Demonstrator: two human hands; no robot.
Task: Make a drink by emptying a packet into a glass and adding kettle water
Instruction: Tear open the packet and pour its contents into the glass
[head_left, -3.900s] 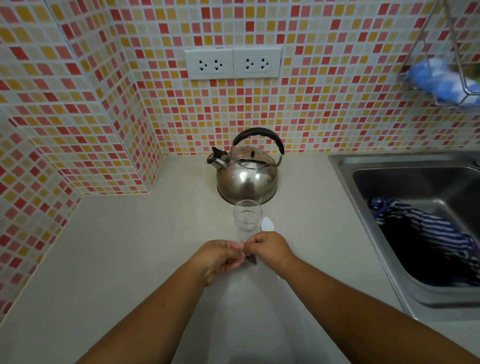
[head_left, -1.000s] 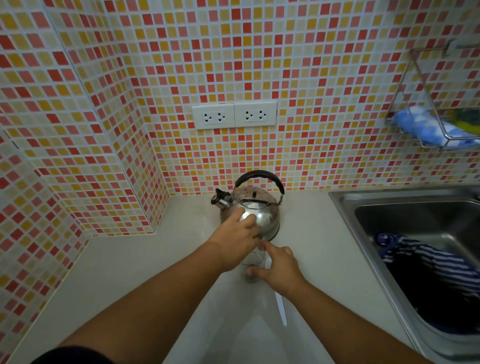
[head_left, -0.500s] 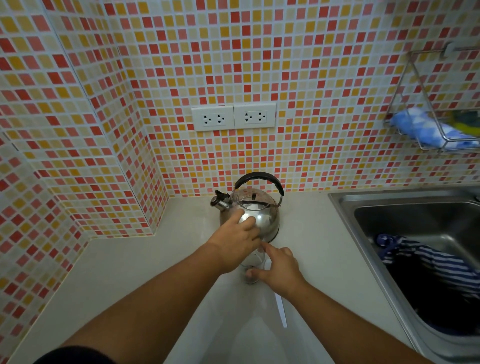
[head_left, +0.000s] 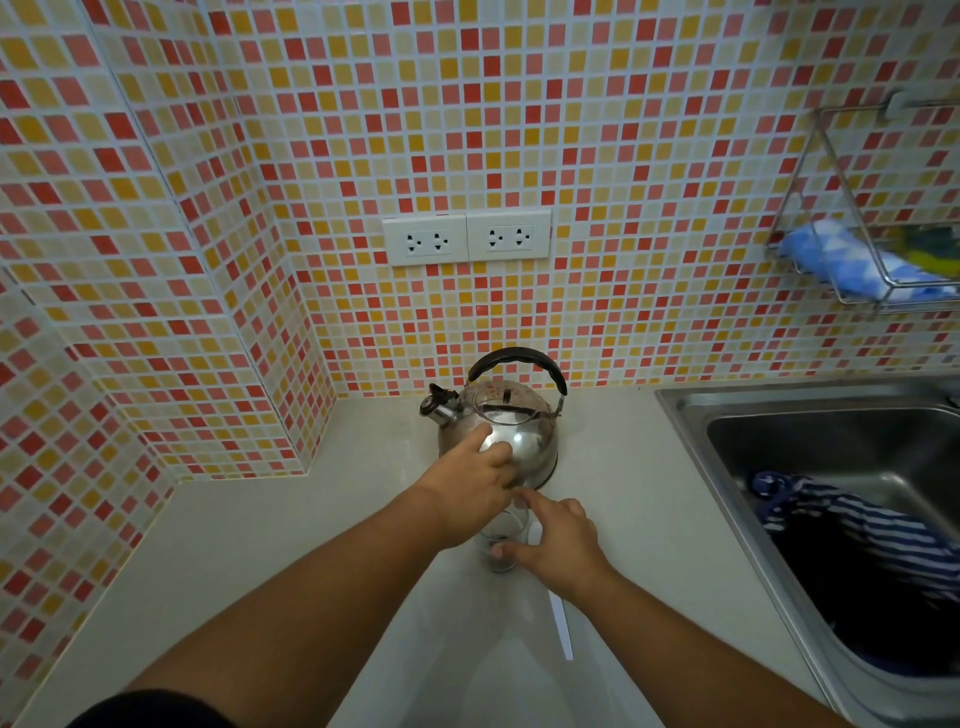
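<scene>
A clear glass (head_left: 501, 556) stands on the pale counter in front of the steel kettle (head_left: 524, 431), which has a black handle. A little dark powder lies in the bottom of the glass. My left hand (head_left: 467, 488) hovers over the glass's mouth with its fingers pinched together; the packet is hidden under them. My right hand (head_left: 558, 545) holds the glass from the right, with the thumb at its base and the forefinger stretched to the rim.
A white spoon (head_left: 561, 623) lies on the counter (head_left: 234, 561) just right of the glass, partly under my right wrist. The steel sink (head_left: 685, 415) on the right holds a striped cloth (head_left: 852, 525). A wire rack (head_left: 862, 260) and two sockets (head_left: 467, 236) are on the tiled wall.
Earlier both hands pinched the packet in front of the glass. Now the left hand is above the glass and the right grips it. In the last second the hands barely moved.
</scene>
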